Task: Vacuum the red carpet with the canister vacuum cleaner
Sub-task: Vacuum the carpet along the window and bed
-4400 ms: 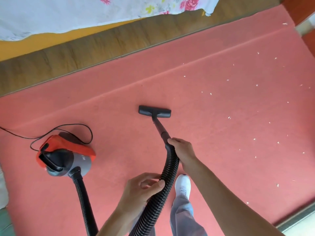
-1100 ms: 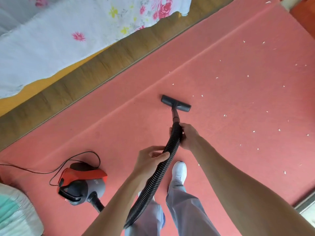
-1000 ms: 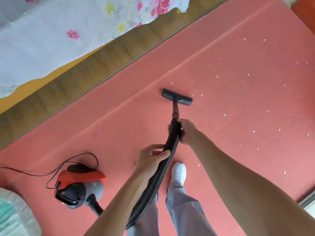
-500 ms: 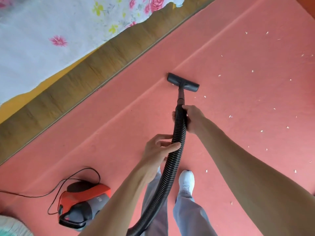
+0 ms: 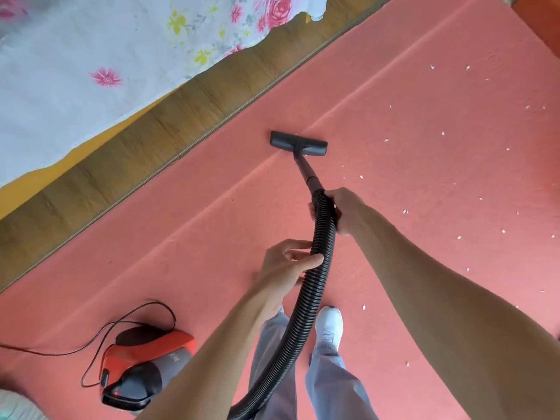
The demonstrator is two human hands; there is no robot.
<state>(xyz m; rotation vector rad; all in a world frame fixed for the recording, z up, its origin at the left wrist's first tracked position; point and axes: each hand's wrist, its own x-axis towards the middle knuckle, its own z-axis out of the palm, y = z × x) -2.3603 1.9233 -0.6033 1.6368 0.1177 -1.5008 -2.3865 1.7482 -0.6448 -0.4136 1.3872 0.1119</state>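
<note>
Since half a second earlier, the floor head (image 5: pixel 298 144) had swung a little to the left, while the right hand (image 5: pixel 345 210) stayed about where it was. That hand was clenched round the top of the hose (image 5: pixel 321 259) where it met the wand (image 5: pixel 307 174), and was the nearer of the two to the floor head. The left hand (image 5: pixel 285 268) pinched the hose closer to the body. The wand ran from the right hand away and slightly left. The floor head sat crosswise on a crease in the red carpet (image 5: pixel 212 237). The white scraps (image 5: pixel 405 211) lay to its right, so the next stroke probably needed a rightward swing. The canister (image 5: pixel 142 368) stood near left.
</note>
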